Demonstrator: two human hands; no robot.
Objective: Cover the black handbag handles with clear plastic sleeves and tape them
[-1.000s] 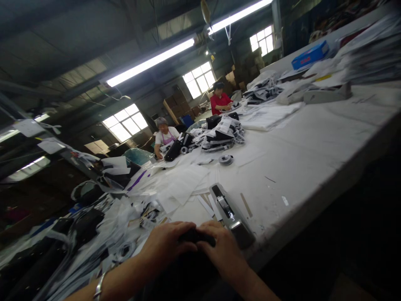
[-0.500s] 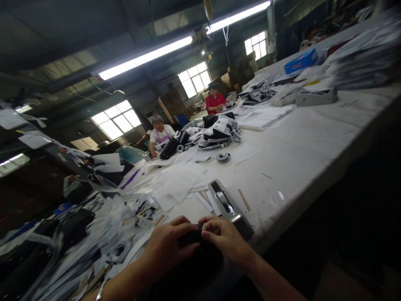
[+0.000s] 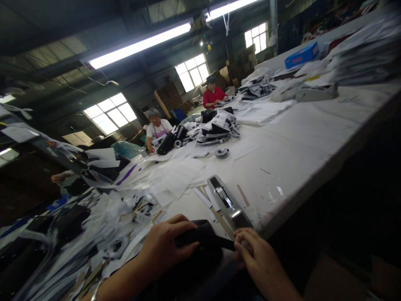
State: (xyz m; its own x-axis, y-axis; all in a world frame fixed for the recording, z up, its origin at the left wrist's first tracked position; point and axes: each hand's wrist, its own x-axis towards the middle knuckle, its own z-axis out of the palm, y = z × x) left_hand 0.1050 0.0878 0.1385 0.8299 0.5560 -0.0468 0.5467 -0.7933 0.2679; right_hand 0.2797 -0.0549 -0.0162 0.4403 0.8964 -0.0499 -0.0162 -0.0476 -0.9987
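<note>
My left hand (image 3: pixel 167 244) grips a soft black item (image 3: pixel 205 228), perhaps a bag, at the lower middle; its lower part is lost in shadow. From it a black strap (image 3: pixel 223 242) runs to the right, and the fingers of my right hand (image 3: pixel 258 257) are closed on its end. The strap looks taut between the two hands. Just beyond my right hand stands a grey tape dispenser (image 3: pixel 225 198) on the white table (image 3: pixel 291 150).
Loose plastic sleeves (image 3: pixel 100 225) and paper strips litter the left side. A tape roll (image 3: pixel 222 153) lies farther back, before a heap of wrapped black goods (image 3: pixel 219 127). Two people (image 3: pixel 158 127) work across the table. A blue box (image 3: pixel 301 55) sits at the far right.
My right hand has moved right and slightly down, away from my left, drawing the black strap out. My left hand keeps its grip on the black item. The camera view has shifted slightly.
</note>
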